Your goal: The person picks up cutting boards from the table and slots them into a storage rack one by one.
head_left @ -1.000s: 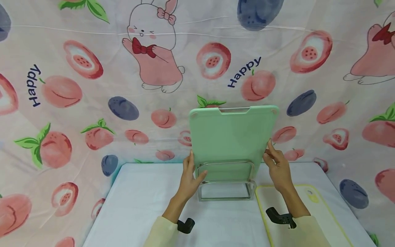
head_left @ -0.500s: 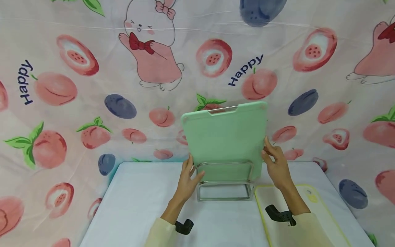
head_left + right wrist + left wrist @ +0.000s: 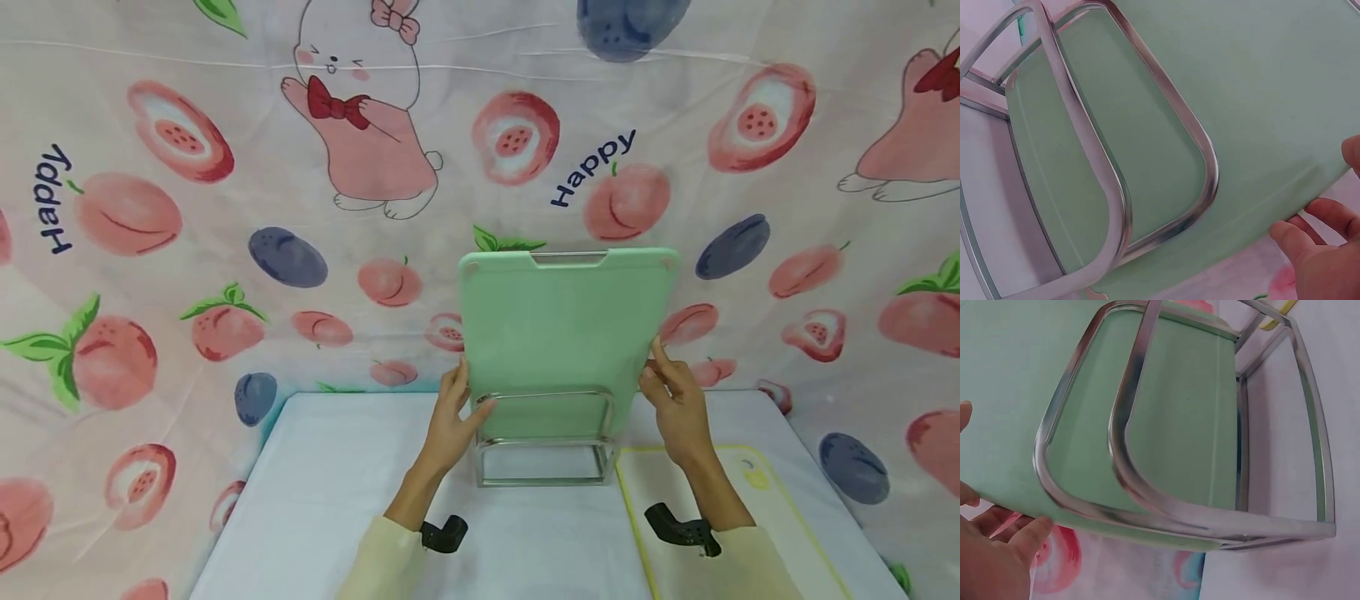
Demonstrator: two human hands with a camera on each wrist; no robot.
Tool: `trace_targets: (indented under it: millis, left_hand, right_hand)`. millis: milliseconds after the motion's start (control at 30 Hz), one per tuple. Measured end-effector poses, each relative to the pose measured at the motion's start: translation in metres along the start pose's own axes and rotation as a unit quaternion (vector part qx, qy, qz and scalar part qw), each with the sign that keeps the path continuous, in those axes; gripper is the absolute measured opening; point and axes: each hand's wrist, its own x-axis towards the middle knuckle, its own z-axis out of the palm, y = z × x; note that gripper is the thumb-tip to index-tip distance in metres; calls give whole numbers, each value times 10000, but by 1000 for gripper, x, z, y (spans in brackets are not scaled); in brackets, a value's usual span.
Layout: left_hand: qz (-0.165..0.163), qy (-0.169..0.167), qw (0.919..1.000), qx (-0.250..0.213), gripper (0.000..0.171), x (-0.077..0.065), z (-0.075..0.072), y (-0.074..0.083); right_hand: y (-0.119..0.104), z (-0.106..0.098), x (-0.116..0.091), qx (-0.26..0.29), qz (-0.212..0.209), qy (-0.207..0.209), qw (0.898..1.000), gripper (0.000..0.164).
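Note:
A light green cutting board (image 3: 562,325) stands upright in a metal wire rack (image 3: 543,482). Its lower part sits behind the rack's front loops. My left hand (image 3: 450,425) holds the board's left edge, thumb in front beside the upper loop. On the opposite edge, my right hand (image 3: 678,408) pinches the board with thumb and fingers. In the left wrist view, fingertips of the left hand (image 3: 994,556) lie at the edge of the board (image 3: 1179,406). The right wrist view has the right hand (image 3: 1325,250) at the other edge, well clear of the rack (image 3: 1163,84).
A pale board with a yellow rim (image 3: 780,500) lies flat on the white tabletop (image 3: 337,483), under my right forearm. Behind the table hangs a cloth backdrop (image 3: 420,242) printed with fruit and rabbits. A black wrist camera (image 3: 444,533) sits on the left wrist.
The green board leaned left half a second ago, its right top corner higher; now its top edge is level again, as a second ago. Both hands stay on its edges.

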Motion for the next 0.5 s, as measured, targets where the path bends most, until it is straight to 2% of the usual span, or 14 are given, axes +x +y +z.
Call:
trace_targets:
  millis: [133,233,500]
  left_hand:
    - [31,39,10000,10,74,0,-5,2]
    - [-5,50,10000,14,74,0,-7,2]
    - [84,24,10000,-41,72,3,-9,4]
  right_hand:
    - [-19,5,-3,111,-23,32,9999,50]
    - [-26,6,-3,265,-27,12,9996,48]
    - [5,4,5,445,299,-82,9985,49]
